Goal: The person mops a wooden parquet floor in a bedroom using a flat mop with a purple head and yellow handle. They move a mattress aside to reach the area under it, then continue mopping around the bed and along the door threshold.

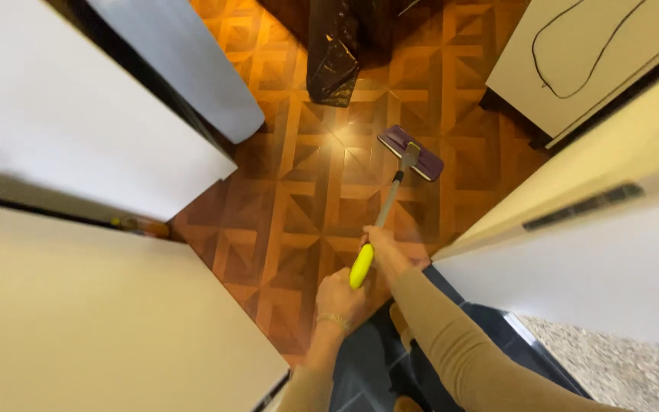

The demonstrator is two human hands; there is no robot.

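Both hands are gripping a flat mop with grey pole and yellow handle (381,221): left hand (339,296) clamped low on the yellow end, right hand (379,246) closed further up. Purple rectangular pad (410,152) is lying far on the patterned wooden floor (299,206), near a black plastic bag (332,53). Keeping the pad flat seems advisable.

Orange-brown wooden floor (299,206) in a geometric square-and-triangle parquet pattern, purple mop pad (410,152), grey mop handle (385,204) with a bright yellow end (361,266), glossy black bag (332,53), cream-white cabinets (78,305), tan sleeves (459,343), speckled grey worktop (612,366)
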